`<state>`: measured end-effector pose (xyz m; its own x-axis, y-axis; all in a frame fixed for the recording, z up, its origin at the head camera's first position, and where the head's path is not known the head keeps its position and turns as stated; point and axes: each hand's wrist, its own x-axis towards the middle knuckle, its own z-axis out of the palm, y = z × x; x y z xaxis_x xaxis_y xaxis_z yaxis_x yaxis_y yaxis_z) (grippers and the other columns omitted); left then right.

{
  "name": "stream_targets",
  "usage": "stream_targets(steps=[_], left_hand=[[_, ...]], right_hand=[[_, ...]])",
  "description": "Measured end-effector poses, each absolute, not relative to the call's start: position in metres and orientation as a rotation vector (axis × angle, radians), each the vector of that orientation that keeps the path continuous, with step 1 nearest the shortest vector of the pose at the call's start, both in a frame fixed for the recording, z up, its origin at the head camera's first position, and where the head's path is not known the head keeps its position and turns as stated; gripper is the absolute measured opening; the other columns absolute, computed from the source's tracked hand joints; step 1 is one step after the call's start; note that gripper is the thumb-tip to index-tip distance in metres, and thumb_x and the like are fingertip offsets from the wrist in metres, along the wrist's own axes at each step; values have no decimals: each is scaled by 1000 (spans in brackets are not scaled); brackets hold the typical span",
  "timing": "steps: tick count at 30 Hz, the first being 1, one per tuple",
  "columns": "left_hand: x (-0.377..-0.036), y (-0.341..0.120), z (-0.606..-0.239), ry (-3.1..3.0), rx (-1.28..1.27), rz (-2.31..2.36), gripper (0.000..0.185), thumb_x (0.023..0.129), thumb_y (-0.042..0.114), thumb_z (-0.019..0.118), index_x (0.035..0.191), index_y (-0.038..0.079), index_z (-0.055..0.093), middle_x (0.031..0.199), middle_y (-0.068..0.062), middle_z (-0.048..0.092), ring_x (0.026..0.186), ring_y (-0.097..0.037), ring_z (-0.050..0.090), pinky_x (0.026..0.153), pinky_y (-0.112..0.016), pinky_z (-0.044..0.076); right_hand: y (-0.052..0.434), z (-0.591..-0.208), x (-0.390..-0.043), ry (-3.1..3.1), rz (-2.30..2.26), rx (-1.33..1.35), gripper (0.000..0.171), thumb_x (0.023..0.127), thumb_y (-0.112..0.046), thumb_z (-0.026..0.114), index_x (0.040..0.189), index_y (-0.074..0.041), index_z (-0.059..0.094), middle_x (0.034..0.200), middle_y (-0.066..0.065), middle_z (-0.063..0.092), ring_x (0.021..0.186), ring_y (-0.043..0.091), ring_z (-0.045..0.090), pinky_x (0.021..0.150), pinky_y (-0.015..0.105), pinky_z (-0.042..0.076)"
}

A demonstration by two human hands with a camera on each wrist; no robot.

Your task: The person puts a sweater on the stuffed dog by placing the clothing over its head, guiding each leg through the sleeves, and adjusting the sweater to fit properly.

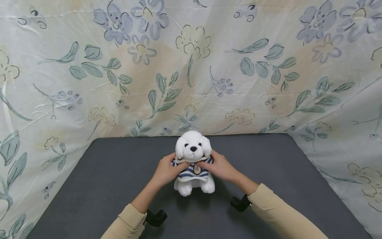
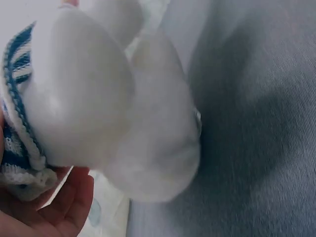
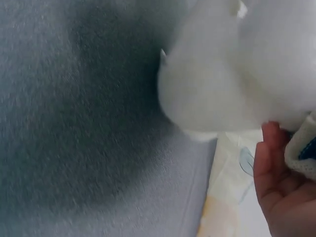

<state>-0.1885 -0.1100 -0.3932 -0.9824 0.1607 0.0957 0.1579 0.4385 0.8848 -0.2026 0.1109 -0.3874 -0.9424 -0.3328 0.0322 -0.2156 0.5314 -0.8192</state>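
A white plush dog [image 1: 192,146] faces the head camera, upright over the middle of the grey table. It wears a blue-and-white striped knitted sweater [image 1: 188,174] with a small oval tag [image 1: 197,169] on the chest. My left hand [image 1: 167,170] grips the dog's side, thumb across the sweater front. On the other side my right hand [image 1: 221,166] grips it likewise, its thumb near the tag. Both wrist views show the white lower body [image 2: 158,123] close up, with curled fingers [image 3: 274,168] at the sweater's edge. The fingers behind the dog are hidden in the head view.
The dark grey table [image 1: 119,172] spreads out on both sides of the dog. Behind it and along the sides hangs a floral curtain [image 1: 191,96]. A black wrist mount [image 1: 156,218] sits on the left wrist, and another black mount [image 1: 240,203] on the right.
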Motion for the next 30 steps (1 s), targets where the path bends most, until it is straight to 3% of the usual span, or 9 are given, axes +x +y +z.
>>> stream_targets(steps=[6, 10, 15, 21, 30], left_hand=[[-192, -101, -395, 2606, 263, 1624, 38, 81, 45, 66, 104, 15, 66, 81, -1, 68, 69, -11, 63, 59, -27, 49], [-195, -95, -395, 2581, 216, 1579, 41, 82, 50, 62, 95, 11, 65, 76, -1, 66, 65, -10, 60, 56, -26, 47], [-199, -88, -395, 2481, 101, 1582, 48, 81, 56, 59, 83, 9, 61, 71, -2, 59, 61, -12, 56, 56, -33, 49], [-205, -84, -398, 2368, 42, 1616, 53, 81, 58, 58, 83, 5, 62, 75, -4, 58, 67, -14, 59, 63, -38, 54], [-215, -84, -409, 2306, -66, 1641, 63, 81, 61, 55, 104, 3, 65, 93, -8, 64, 73, -14, 63, 62, -33, 54]], right_hand=[[121, -380, -206, 2511, -1375, -431, 59, 85, -49, 59, 132, -19, 42, 107, 2, 62, 93, 13, 61, 75, 32, 49], [124, -377, -210, 2438, -1358, -358, 62, 84, -51, 59, 132, -16, 42, 108, 2, 61, 96, 14, 59, 77, 33, 49], [127, -379, -218, 2394, -1306, -275, 70, 85, -57, 54, 136, -12, 40, 119, 6, 56, 106, 19, 56, 78, 36, 50], [132, -383, -222, 2326, -1299, -235, 72, 88, -57, 47, 137, -4, 39, 128, 11, 51, 110, 23, 54, 81, 39, 49], [131, -389, -225, 2291, -1378, -179, 74, 91, -57, 40, 142, -3, 32, 130, 14, 50, 112, 24, 54, 88, 41, 47]])
